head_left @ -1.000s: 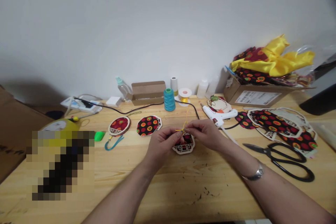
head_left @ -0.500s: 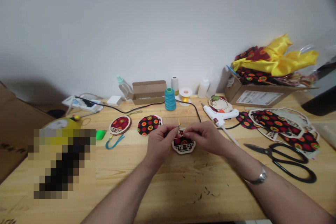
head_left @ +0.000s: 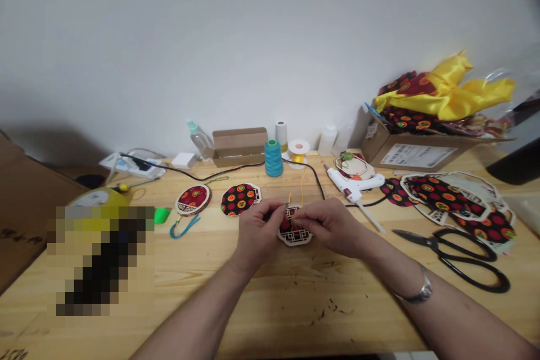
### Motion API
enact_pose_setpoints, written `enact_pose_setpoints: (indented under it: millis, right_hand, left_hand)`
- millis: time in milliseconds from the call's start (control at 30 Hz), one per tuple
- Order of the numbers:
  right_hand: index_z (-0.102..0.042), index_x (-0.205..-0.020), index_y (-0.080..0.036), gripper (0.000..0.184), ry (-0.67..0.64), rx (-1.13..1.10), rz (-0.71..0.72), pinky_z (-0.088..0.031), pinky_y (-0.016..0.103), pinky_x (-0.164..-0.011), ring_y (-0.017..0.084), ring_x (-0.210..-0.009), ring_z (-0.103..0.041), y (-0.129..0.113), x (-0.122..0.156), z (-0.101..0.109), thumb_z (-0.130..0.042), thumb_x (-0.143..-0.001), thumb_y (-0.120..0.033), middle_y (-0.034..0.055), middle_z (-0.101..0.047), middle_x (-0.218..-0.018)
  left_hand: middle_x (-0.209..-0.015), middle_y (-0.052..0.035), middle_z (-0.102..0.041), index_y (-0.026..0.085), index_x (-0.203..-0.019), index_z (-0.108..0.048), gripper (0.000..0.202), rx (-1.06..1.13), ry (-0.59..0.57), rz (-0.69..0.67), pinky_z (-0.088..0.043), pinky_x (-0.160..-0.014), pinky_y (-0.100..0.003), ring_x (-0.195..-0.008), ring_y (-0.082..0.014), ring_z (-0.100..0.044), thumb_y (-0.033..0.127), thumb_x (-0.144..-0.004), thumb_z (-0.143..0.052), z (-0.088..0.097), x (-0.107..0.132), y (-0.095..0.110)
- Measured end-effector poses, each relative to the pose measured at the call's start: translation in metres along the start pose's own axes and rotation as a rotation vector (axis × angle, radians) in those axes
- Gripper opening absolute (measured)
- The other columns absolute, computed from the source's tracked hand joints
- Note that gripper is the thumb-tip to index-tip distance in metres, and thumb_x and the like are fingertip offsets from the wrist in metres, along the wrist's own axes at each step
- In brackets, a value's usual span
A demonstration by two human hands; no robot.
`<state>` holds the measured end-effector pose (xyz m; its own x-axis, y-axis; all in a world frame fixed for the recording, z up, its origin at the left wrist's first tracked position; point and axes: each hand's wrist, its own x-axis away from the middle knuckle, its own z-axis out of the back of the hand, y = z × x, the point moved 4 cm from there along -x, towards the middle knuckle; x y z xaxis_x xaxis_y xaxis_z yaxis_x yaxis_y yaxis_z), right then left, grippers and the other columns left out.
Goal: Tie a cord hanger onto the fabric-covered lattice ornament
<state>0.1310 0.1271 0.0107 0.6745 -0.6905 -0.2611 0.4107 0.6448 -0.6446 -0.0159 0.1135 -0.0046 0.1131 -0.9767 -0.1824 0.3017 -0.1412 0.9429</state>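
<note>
A small lattice-edged ornament with dark red-and-black patterned fabric lies on the table between my hands. My left hand is closed at its upper left, thumb and forefinger pinched together where a short yellow cord end with a teal bit sticks up. From the right, my right hand pinches over the ornament's upper part, its fingertips on a thin yellow cord. That cord runs back toward a white spool of yellow cord. My fingers hide the ornament's top edge and part of the cord.
A patterned fabric piece and a round ornament with a teal loop lie left. Behind stands a teal thread cone. To the right are a white glue gun, black-handled scissors, fabric pieces and a carton.
My right fingertips have moved slightly left and closer to my left hand, over the ornament's upper part. The left hand keeps its pinch in nearly the same place.
</note>
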Motion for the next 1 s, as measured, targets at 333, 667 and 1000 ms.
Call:
enact_pose_setpoints:
  millis: [333,667,1000]
  right_hand:
    - [-0.06,-0.077,-0.016,0.016,0.093,0.467,0.171,-0.025,0.027,-0.051,0.012,-0.057,-0.048,-0.014,0.006,-0.002,-0.045,-0.082,-0.014,0.0004,-0.059,-0.064]
    - [-0.062,-0.079,-0.015,0.02,0.215,0.463,0.214,-0.032,0.026,-0.057,0.014,-0.065,-0.05,-0.01,0.003,0.017,-0.043,-0.086,-0.014,0.0035,-0.06,-0.068]
    - [-0.063,-0.069,-0.015,0.017,0.13,-0.121,-0.121,-0.036,0.018,-0.051,0.008,-0.055,-0.05,0.025,-0.007,0.005,-0.051,-0.082,-0.018,-0.0015,-0.06,-0.06]
  left_hand:
    - [-0.066,-0.0018,-0.068,0.017,-0.074,-0.068,0.015,-0.167,-0.081,-0.14,-0.045,-0.058,-0.023,-0.061,-0.0138,-0.059,0.02,-0.078,-0.054,-0.005,0.004,0.001]
    - [-0.07,-0.0014,-0.07,0.021,-0.083,-0.07,0.016,-0.233,-0.314,-0.362,-0.044,-0.06,-0.022,-0.061,-0.0122,-0.061,0.015,-0.079,-0.056,-0.017,0.01,0.01]
    - [-0.07,-0.0012,-0.071,0.019,-0.08,-0.069,0.014,-0.044,-0.153,-0.227,-0.048,-0.059,-0.022,-0.061,-0.0126,-0.062,0.019,-0.08,-0.056,-0.007,0.008,0.011]
